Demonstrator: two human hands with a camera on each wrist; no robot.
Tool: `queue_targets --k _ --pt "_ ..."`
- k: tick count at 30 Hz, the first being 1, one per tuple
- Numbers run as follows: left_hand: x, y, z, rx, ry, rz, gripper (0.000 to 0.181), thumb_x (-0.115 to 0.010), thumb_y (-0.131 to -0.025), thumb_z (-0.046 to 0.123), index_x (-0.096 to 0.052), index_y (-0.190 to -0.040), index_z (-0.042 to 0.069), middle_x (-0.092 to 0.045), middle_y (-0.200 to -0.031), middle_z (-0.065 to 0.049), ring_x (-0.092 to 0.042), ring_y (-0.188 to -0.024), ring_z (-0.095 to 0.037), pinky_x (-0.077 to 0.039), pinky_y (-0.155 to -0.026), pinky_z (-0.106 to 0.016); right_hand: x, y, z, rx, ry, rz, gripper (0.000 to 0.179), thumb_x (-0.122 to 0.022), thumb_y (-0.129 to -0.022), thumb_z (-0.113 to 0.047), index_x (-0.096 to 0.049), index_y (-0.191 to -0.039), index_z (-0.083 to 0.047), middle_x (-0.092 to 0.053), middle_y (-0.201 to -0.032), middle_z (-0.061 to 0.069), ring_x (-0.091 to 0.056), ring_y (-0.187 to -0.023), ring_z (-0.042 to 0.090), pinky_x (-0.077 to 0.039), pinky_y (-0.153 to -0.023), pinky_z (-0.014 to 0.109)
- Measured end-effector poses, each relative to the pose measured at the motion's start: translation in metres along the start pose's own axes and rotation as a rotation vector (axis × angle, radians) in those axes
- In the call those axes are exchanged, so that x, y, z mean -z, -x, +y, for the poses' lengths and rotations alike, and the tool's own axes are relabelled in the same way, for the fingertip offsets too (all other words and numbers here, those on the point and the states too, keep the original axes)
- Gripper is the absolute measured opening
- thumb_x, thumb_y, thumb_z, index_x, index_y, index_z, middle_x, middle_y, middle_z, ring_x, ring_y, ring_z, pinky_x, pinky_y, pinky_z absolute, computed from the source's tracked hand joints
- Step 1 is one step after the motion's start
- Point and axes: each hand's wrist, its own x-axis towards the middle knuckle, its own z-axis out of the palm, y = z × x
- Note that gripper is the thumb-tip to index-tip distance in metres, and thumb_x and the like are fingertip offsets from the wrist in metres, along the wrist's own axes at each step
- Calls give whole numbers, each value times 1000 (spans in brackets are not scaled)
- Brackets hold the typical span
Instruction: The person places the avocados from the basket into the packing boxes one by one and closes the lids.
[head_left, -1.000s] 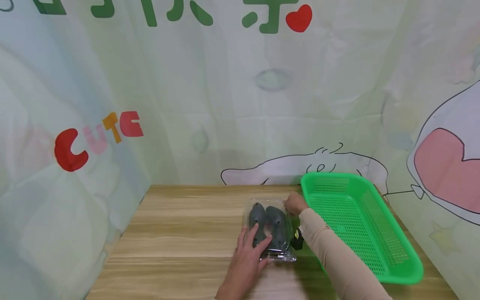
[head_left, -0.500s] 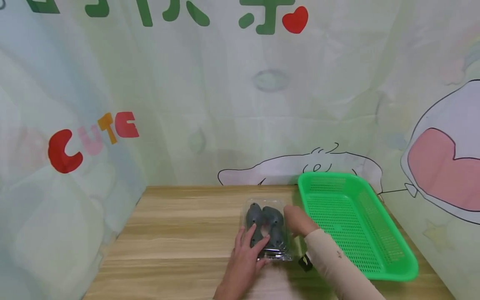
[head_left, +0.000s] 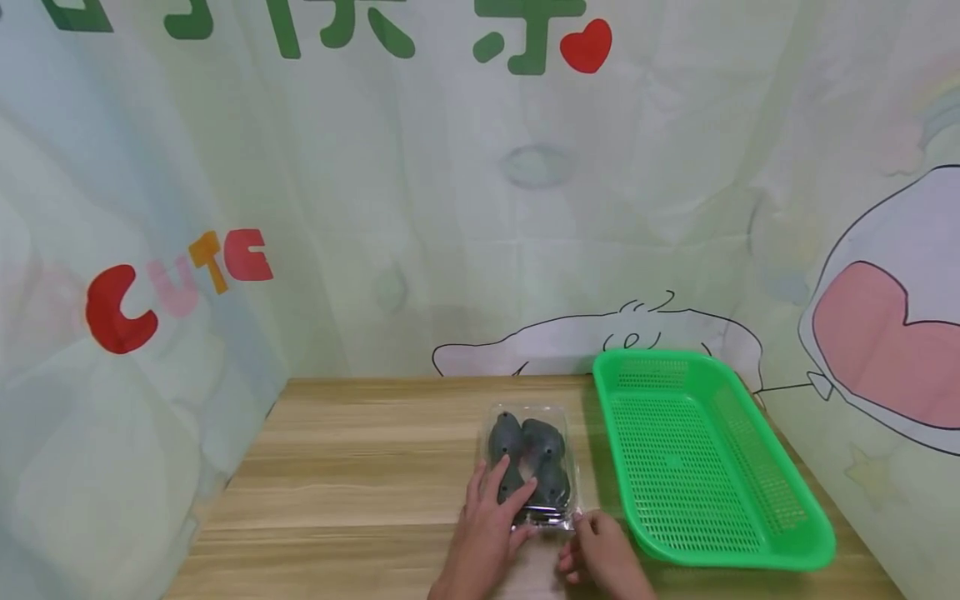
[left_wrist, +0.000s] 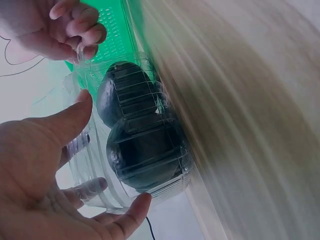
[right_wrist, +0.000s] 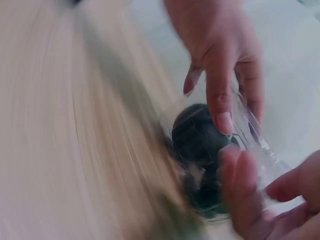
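A clear plastic clamshell box (head_left: 557, 412) lies on the wooden table (head_left: 360, 475), holding several dark avocados (head_left: 543, 442). My left hand (head_left: 480, 533) rests on its near left part, fingers spread and nearly straight across the lid. With thumb and fingertips, my right hand (head_left: 603, 550) pinches the lid's near right corner. The left wrist view shows those right fingers (left_wrist: 92, 34) at the clear rim, and two avocados (left_wrist: 142, 152) through the ribbed side. In the right wrist view both hands meet at the box edge, blurred, above a dark avocado (right_wrist: 197, 132).
A green perforated plastic basket (head_left: 682, 467) stands to the right of the box, close beside it. Behind the table hangs a printed cloth backdrop (head_left: 360, 192). Wooden tabletop stretches to the left of the box.
My right hand has come down the box's right side, from its far right corner to the near right corner. My left hand has stayed on the lid.
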Motion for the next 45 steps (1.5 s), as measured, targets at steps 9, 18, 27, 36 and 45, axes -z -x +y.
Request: queue_targets --k 9,18,27,36,45 --pt "1 1 1 10 -3 10 60 -79 -82 39 -64 -139 27 -40 -158 -17 -31 -143 -53 -49 -95 -68 -1 -4 12 -88 -274 3 26 -48 -106 -17 -60 -93 3 -63 -72 2 -60 -59 10 -50 -53 21" --pt "0 3 0 -14 4 52 59 -81 -81 36 -65 -137 26 -42 -156 -16 -34 -142 -52 -50 -96 -65 -3 -3 13 -82 -293 14 26 -48 -105 -18 -58 -92 2 -61 -70 1 -57 -56 11 -48 -50 21" --pt "-1 3 0 -10 6 53 59 -81 -81 37 -65 -137 27 -42 -156 -15 -34 -142 -51 -49 -96 -66 -6 -1 15 -52 -259 16 30 -47 -107 -24 -54 -94 3 -62 -72 3 -61 -58 15 -53 -52 26" --pt "-2 2 -1 -14 4 53 59 -81 -82 37 -65 -137 27 -42 -156 -15 -34 -142 -51 -48 -98 -66 -5 -1 17 -62 -287 7 32 -49 -107 -26 -54 -97 4 -62 -74 3 -62 -60 15 -54 -54 26" --pt "0 1 -1 -2 -1 25 59 -80 -84 38 -64 -139 28 -40 -157 -15 -33 -143 -50 -46 -102 -65 -3 -2 16 -64 -252 4 35 -49 -107 -27 -57 -99 6 -63 -75 4 -62 -61 15 -55 -54 27"
